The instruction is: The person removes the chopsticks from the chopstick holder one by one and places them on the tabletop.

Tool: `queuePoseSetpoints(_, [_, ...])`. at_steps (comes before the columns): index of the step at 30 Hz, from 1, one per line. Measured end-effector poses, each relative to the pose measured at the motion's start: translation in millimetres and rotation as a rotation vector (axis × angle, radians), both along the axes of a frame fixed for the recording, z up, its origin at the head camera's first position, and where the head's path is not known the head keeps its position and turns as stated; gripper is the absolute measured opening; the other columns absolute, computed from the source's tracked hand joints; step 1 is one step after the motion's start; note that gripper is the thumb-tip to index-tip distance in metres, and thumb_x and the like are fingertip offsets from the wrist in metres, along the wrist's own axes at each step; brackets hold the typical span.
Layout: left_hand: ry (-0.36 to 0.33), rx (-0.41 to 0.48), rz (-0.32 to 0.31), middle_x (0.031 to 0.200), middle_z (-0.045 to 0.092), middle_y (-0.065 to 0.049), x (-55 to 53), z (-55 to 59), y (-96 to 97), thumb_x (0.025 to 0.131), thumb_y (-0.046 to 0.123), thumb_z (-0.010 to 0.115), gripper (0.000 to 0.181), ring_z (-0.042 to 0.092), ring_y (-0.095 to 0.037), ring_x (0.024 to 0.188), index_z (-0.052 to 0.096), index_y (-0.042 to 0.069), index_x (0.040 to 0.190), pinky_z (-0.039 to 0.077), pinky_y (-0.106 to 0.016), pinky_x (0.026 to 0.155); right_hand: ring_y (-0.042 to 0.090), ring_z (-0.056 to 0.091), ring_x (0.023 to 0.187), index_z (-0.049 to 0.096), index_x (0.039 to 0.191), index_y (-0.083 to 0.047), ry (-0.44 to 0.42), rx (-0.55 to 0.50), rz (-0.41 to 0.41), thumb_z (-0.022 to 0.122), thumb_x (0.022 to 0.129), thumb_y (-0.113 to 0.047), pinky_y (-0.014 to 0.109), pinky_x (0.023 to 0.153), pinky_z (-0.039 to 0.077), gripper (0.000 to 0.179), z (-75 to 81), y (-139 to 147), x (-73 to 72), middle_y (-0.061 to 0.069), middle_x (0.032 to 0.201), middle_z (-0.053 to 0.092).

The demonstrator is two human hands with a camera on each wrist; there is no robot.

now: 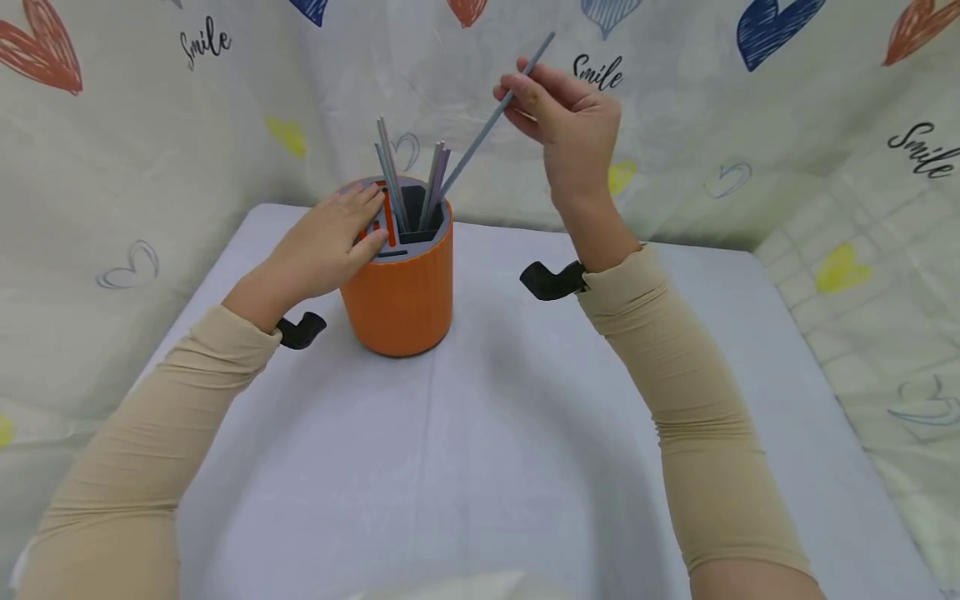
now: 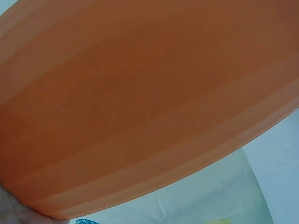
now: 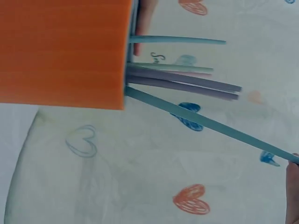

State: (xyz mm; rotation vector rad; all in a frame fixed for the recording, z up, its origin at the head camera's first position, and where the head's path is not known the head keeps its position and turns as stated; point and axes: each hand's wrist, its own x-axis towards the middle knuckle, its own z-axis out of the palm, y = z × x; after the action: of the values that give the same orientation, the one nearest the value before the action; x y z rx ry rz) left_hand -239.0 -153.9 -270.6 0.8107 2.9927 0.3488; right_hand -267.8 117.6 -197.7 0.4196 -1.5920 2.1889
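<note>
An orange ribbed holder (image 1: 401, 292) stands on the white table (image 1: 480, 467), its grey slotted top holding several thin sticks (image 1: 392, 171). My left hand (image 1: 330, 242) rests on the holder's top rim, fingers lying flat over it. My right hand (image 1: 566, 117) is raised above and to the right and pinches a long grey stick (image 1: 491, 121), whose lower end is in the holder's top. The left wrist view is filled by the holder's wall (image 2: 140, 102). The right wrist view shows the holder (image 3: 63, 51), the sticks (image 3: 187, 81) and the held stick (image 3: 210, 125).
A cloth backdrop (image 1: 150, 125) printed with hearts and "Smile" hangs behind and on both sides of the table. Black wrist mounts (image 1: 551, 279) sit on both forearms. Bare tabletop lies in front of the holder.
</note>
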Motion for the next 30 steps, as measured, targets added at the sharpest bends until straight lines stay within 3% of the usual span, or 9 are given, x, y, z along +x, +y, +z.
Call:
queuePoseSetpoints(7, [-0.015, 0.000, 0.002, 0.166, 0.017, -0.017, -0.2, -4.2, 2.4, 0.106, 0.038, 0.032, 0.065, 0.009, -0.035, 0.156, 0.020, -0.001, 0.157, 0.008, -0.048, 0.129, 0.026, 0.076, 0.079, 0.070, 0.106, 0.015, 0.152, -0.178, -0.101, 0.067, 0.086, 0.010, 0.034, 0.081, 0.062, 0.021, 22.3, 36, 31.1, 0.016, 0.082, 0.075])
queuePoseSetpoints(11, [-0.010, 0.012, 0.004, 0.166, 0.017, -0.017, 1.0, -4.5, -0.7, 0.106, 0.037, 0.033, 0.065, 0.010, -0.035, 0.156, 0.020, -0.001, 0.157, 0.009, -0.049, 0.129, 0.027, 0.075, 0.076, 0.071, 0.103, 0.016, 0.149, -0.199, -0.115, 0.069, 0.084, 0.011, 0.033, 0.075, 0.063, 0.020, 24.2, 48, 41.8, 0.018, 0.079, 0.074])
queuePoseSetpoints(13, [-0.008, 0.017, 0.007, 0.166, 0.018, -0.017, 1.6, -4.6, -2.2, 0.106, 0.036, 0.034, 0.065, 0.010, -0.035, 0.156, 0.020, -0.001, 0.157, 0.010, -0.050, 0.128, 0.027, 0.076, 0.074, 0.073, 0.100, 0.014, 0.104, -0.181, -0.108, 0.073, 0.081, 0.010, 0.033, 0.074, 0.062, 0.020, 19.7, 52, 42.1, 0.018, 0.079, 0.074])
queuePoseSetpoints(20, [-0.011, 0.030, 0.017, 0.166, 0.017, -0.016, 1.4, -5.0, -2.6, 0.106, 0.037, 0.033, 0.065, 0.009, -0.035, 0.156, 0.019, 0.001, 0.157, 0.009, -0.051, 0.128, 0.022, 0.077, 0.075, 0.077, 0.096, 0.007, -0.053, -0.023, -0.051, 0.080, 0.078, 0.000, 0.030, 0.074, 0.063, 0.020, -29.9, 60, 28.5, 0.012, 0.081, 0.077])
queuePoseSetpoints(30, [0.005, 0.049, 0.024, 0.165, 0.020, -0.016, 0.2, -6.0, 0.1, 0.105, 0.038, 0.034, 0.065, 0.012, -0.035, 0.156, 0.022, 0.000, 0.157, 0.012, -0.052, 0.128, 0.016, 0.077, 0.072, 0.078, 0.092, -0.002, -0.467, 0.094, 0.080, 0.075, 0.085, -0.003, 0.027, 0.071, 0.063, 0.008, -96.3, 56, 8.3, 0.004, 0.077, 0.077])
